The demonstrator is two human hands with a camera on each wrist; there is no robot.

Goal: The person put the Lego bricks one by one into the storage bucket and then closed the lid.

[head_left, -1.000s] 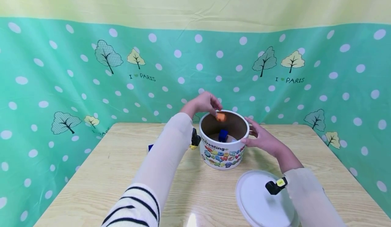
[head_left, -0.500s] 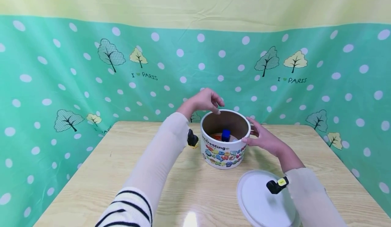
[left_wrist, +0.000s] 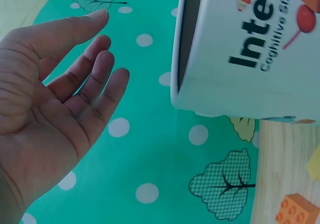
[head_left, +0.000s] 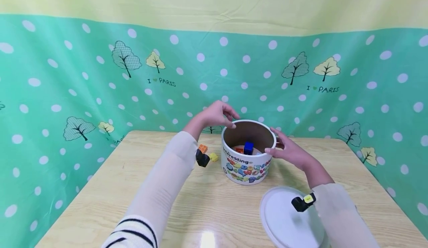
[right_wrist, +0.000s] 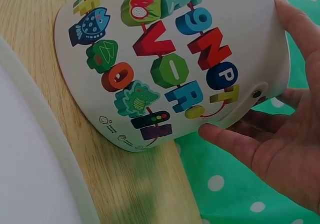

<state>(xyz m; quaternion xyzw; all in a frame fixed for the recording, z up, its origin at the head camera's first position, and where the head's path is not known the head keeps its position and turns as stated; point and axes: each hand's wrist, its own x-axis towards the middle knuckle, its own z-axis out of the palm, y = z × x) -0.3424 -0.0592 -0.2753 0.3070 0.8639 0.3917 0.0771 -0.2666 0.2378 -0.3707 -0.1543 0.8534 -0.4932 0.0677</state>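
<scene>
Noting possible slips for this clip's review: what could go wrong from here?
The empty left hand is right by the open top of the bucket and might clip it. The right hand steadies one side only, so a knock could perhaps shift the bucket. The orange brick and yellow piece appear close to the black wrist camera, which might nudge them.

Wood table [head_left: 230,209]: upright printed tub [head_left: 247,168], white lid [head_left: 282,212], orange brick [head_left: 202,149] near yellow piece [head_left: 213,157].
</scene>
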